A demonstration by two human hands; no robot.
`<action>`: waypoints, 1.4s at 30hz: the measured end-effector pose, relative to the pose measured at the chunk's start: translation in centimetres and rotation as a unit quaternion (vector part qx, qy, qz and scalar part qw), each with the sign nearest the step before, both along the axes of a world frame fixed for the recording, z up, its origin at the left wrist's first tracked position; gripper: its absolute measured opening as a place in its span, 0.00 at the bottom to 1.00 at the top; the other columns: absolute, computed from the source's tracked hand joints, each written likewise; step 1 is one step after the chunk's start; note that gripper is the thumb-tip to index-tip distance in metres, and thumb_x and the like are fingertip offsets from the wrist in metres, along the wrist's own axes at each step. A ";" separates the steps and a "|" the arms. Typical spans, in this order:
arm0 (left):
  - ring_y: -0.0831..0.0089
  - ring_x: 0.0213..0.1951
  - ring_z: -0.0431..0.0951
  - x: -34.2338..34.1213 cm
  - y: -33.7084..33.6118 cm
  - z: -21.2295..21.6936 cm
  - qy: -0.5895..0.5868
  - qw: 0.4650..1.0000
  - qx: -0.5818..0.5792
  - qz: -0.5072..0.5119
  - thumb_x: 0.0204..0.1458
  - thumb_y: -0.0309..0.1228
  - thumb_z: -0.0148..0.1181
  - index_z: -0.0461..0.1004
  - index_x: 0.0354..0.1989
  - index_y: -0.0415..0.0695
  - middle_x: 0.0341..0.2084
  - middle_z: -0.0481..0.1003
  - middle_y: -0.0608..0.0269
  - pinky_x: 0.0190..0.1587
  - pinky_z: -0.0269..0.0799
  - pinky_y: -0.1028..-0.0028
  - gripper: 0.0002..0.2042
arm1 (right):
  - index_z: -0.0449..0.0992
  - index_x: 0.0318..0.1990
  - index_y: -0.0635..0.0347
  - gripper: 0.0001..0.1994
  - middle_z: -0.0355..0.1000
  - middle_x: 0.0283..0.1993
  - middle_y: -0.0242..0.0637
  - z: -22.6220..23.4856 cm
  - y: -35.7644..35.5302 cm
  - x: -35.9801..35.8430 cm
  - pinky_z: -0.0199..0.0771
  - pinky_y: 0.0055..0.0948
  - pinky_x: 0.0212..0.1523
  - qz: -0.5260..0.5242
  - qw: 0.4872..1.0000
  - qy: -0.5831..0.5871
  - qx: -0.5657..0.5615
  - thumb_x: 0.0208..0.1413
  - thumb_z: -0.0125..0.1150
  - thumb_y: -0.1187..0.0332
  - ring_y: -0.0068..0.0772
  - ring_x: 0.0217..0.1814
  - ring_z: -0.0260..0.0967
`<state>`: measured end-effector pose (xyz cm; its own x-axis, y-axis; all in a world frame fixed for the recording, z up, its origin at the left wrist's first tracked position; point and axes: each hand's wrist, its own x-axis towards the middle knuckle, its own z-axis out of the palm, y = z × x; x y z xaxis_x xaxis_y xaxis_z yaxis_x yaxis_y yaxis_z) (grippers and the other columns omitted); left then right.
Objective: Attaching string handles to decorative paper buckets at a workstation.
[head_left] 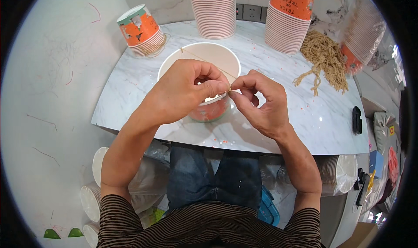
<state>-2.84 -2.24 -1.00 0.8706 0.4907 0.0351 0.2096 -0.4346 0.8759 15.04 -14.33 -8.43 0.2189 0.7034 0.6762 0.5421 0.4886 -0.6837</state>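
Observation:
A paper bucket (210, 113) with a white inside and an orange and green printed wall stands upright near the table's front edge. A thin tan twine (209, 63) runs across its mouth from the far rim toward my fingers. My left hand (185, 91) is closed in a pinch on the twine at the near right rim. Right beside it, my right hand (263, 102) pinches the twine too, thumb and forefinger almost touching the left fingertips. The twine's end between the fingers is mostly hidden.
Stacks of printed buckets (213, 13) (285, 30) stand at the back, with a shorter stack (141, 32) at the back left. A heap of cut twine (324, 58) lies at the back right. A small black object (357, 120) rests near the right edge. Wrapped buckets (337, 174) are below the table.

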 end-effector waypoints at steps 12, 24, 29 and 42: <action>0.83 0.34 0.78 0.3 -0.3 0.2 0.010 0.998 0.048 0.027 0.62 0.29 0.65 0.82 0.38 0.33 0.31 0.81 0.66 0.39 0.75 0.79 0.09 | 0.84 0.39 0.58 0.08 0.75 0.26 0.32 -0.2 0.1 -0.4 0.67 0.25 0.22 -0.087 0.985 -0.120 0.085 0.50 0.75 0.76 0.24 0.23 0.72; 0.83 0.34 0.78 0.7 0.1 0.1 0.000 0.999 0.029 0.023 0.61 0.29 0.67 0.83 0.38 0.33 0.30 0.82 0.66 0.38 0.74 0.79 0.09 | 0.85 0.38 0.56 0.10 0.76 0.28 0.32 -0.6 -0.1 -0.9 0.70 0.29 0.22 -0.176 0.956 -0.191 0.138 0.47 0.76 0.75 0.30 0.24 0.75; 0.83 0.33 0.78 0.9 0.1 0.1 0.003 1.000 0.023 0.017 0.61 0.28 0.67 0.83 0.38 0.33 0.30 0.82 0.66 0.37 0.74 0.80 0.08 | 0.84 0.38 0.53 0.11 0.76 0.29 0.31 -0.7 -0.5 -0.7 0.70 0.30 0.23 -0.187 0.942 -0.235 0.149 0.46 0.75 0.76 0.32 0.24 0.74; 0.82 0.35 0.77 -0.2 0.0 -0.4 0.002 0.998 0.059 0.005 0.60 0.26 0.64 0.83 0.45 0.35 0.33 0.83 0.66 0.40 0.74 0.78 0.09 | 0.82 0.37 0.64 0.03 0.78 0.30 0.29 -0.4 -0.6 0.4 0.70 0.19 0.28 -0.044 0.996 0.076 0.000 0.55 0.67 0.77 0.15 0.28 0.71</action>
<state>-3.01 -2.21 -1.44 0.8659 0.4921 0.0900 0.2179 -0.5329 0.8176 15.45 -14.92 -8.81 0.3800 0.6764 0.6310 0.4730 0.4442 -0.7609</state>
